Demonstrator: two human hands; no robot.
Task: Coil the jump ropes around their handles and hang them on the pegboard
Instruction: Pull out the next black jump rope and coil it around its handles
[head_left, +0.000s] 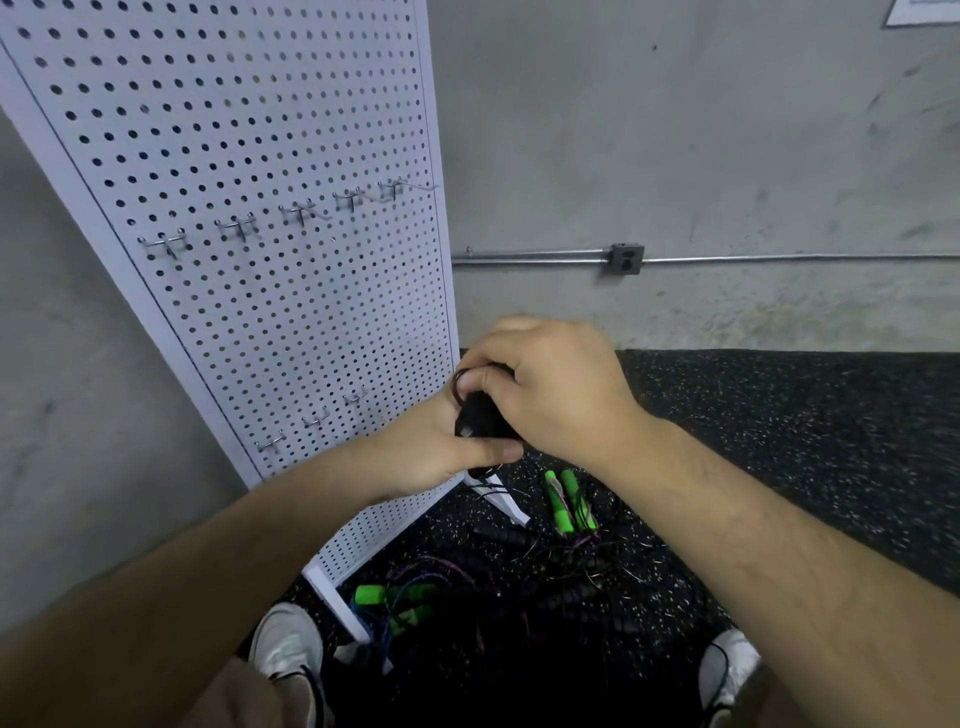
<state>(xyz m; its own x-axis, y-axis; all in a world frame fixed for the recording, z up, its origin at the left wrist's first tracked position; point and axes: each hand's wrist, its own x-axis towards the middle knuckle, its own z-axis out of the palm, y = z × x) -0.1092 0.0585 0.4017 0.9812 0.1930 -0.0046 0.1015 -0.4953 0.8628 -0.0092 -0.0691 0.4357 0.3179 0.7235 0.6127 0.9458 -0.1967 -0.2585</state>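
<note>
Head, blk handles (480, 417) btwn left hand (434, 453), right hand (551, 385)

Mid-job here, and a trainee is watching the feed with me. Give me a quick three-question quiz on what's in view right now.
1. True or false: a jump rope already hangs on one of the pegboard hooks.
2. What colour are the handles gripped by the left hand and right hand? A green, B black, C white.
3. Fill in: the green-handled ropes lie on the ____.

Key:
1. False. Every hook visible on the pegboard is bare.
2. B.
3. Floor.
</note>
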